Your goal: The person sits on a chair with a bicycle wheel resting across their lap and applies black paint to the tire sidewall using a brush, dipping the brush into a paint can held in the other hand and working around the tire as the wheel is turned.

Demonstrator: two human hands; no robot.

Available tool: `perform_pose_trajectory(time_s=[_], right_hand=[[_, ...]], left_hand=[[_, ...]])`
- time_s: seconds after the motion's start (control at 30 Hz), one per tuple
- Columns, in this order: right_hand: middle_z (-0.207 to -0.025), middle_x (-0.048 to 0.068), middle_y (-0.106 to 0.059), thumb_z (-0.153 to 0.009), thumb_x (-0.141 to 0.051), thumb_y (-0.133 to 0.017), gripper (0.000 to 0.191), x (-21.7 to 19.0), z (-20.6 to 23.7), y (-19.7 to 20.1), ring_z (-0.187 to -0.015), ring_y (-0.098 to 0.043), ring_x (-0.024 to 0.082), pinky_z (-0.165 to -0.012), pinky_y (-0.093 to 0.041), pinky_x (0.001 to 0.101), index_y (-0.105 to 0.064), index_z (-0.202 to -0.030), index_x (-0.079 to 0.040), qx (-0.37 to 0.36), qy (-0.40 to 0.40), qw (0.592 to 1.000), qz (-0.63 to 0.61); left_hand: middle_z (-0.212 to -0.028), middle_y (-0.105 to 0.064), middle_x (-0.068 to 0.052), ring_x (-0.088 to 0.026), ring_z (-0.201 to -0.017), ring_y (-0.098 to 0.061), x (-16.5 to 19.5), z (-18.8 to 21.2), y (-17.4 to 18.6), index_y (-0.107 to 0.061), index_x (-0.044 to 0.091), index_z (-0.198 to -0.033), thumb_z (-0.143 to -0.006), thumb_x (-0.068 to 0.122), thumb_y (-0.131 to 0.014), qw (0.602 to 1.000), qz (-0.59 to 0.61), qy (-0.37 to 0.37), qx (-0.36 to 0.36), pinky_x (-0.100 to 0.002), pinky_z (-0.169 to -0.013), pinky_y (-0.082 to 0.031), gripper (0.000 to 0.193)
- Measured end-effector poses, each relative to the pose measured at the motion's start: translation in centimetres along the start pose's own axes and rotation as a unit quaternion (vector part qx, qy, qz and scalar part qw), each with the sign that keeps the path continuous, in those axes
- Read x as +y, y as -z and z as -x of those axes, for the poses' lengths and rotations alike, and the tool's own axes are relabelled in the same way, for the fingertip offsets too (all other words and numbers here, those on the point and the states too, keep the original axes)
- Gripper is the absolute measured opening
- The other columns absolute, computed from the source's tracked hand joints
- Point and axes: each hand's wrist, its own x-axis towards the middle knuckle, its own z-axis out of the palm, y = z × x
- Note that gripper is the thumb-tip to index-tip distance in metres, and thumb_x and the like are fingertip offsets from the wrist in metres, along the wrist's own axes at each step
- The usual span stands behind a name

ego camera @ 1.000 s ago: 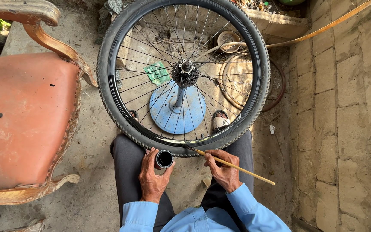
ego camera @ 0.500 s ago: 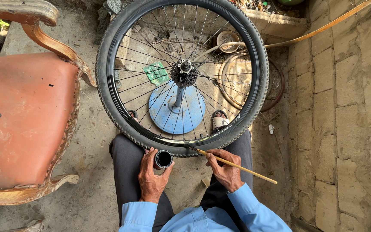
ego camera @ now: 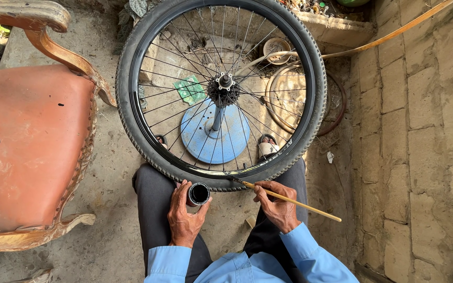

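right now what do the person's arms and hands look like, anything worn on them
Both arms wear long light blue shirt sleeves with buttoned-style cuffs ending at the wrists. The left hand and right hand are bare: no gloves, and no rings or watch that can be made out.

My brush [ego camera: 289, 199] handle is bare wood; the tyre [ego camera: 132, 126] matt knobbly rubber, spokes [ego camera: 184, 57] thin metal, chair [ego camera: 27, 141] seat worn leather.

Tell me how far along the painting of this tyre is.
Done: no finished stretch can be told apart on the tyre. In hand: the left hand holds a small black pot, and the right hand sets a thin brush on the near sidewall. Left: apparently most of the ring.
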Motion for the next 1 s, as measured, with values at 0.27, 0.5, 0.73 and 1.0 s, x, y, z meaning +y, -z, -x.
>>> perform_pose_trajectory(time_s=[0.27, 0.5, 0.73, 1.0], right_hand=[[-0.08, 0.012, -0.079, -0.091, -0.01, -0.071, 0.02, 0.1, -0.1, 0.7, -0.066, -0.077, 0.015, -0.055, -0.064, 0.0271, -0.078, -0.103, 0.005, 0.004, -0.008, 1.0, -0.005], [-0.078, 0.012, -0.079, -0.091, -0.011, -0.071, 0.02, -0.5, -0.2, 1.3, -0.064, -0.077, 0.015, -0.056, -0.064, 0.0269, -0.078, -0.102, 0.004, 0.006, -0.012, 1.0, 0.01], [-0.076, 0.011, -0.078, -0.091, -0.013, -0.073, 0.019, -1.4, -1.0, 1.0, -0.064, -0.077, 0.015, -0.054, -0.063, 0.0267, -0.079, -0.1, 0.003, -0.016, 0.032, 0.999, 0.028], [-0.074, 0.012, -0.078, -0.091, -0.014, -0.073, 0.019, -1.3, -1.4, 0.3, -0.064, -0.078, 0.016, -0.053, -0.064, 0.0273, -0.079, -0.098, 0.002, -0.045, 0.043, 0.997, 0.039]], left_hand=[[-0.135, -0.064, -0.022, -0.039, -0.129, -0.061, 0.2, -0.1, 0.1, -0.06, 0.0, -0.13, -0.074, 0.029, -0.09, 1.0, 0.001, -0.002, 0.005, -0.049, -0.113, -0.048, 0.07], [-0.135, -0.064, -0.022, -0.041, -0.131, -0.059, 0.2, -0.1, 0.0, -0.06, -0.001, -0.13, -0.074, 0.029, -0.09, 1.0, 0.004, -0.005, 0.006, -0.049, -0.114, -0.047, 0.071], [-0.136, -0.064, -0.022, -0.04, -0.13, -0.06, 0.0, 0.0, -0.1, -0.06, -0.001, -0.13, -0.074, 0.029, -0.09, 1.0, 0.003, 0.001, 0.0, -0.049, -0.113, -0.048, 0.071], [-0.136, -0.064, -0.022, -0.039, -0.129, -0.061, -0.1, 0.0, -0.1, -0.06, -0.001, -0.131, -0.075, 0.029, -0.09, 1.0, 0.002, -0.004, 0.001, -0.049, -0.113, -0.048, 0.071]])
